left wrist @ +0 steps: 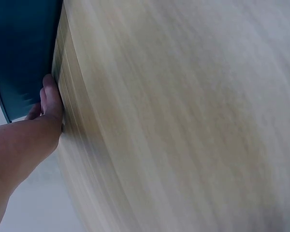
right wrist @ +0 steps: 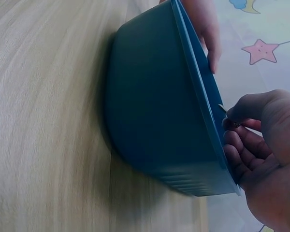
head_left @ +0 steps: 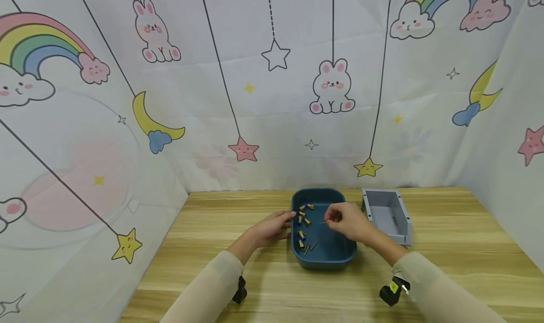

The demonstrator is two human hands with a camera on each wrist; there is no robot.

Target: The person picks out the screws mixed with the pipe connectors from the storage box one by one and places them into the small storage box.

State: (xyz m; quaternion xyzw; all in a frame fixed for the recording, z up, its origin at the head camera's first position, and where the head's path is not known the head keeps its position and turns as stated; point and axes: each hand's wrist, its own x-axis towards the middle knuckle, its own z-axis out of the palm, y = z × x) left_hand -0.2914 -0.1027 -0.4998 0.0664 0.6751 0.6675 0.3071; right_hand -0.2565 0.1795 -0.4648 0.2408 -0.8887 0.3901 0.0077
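A dark blue plastic bin (head_left: 324, 261) stands on the table with several small brass-coloured pieces with blue parts (head_left: 301, 234) along its left side. Thin metal pins (head_left: 313, 245) lie near its front left corner. My left hand (head_left: 272, 227) holds the bin's left rim, some fingers along the outer wall and a fingertip over the edge. Above the bin's right half, my right hand (head_left: 346, 220) pinches a thin metal pin (right wrist: 223, 108) between thumb and forefinger. The pin's far end is hidden by the fingers.
To the right of the bin stands a grey open box (head_left: 384, 214) with a thin piece inside. The wooden table (head_left: 459, 238) reaches back to a printed cloth (head_left: 289, 115) hanging behind and at both sides.
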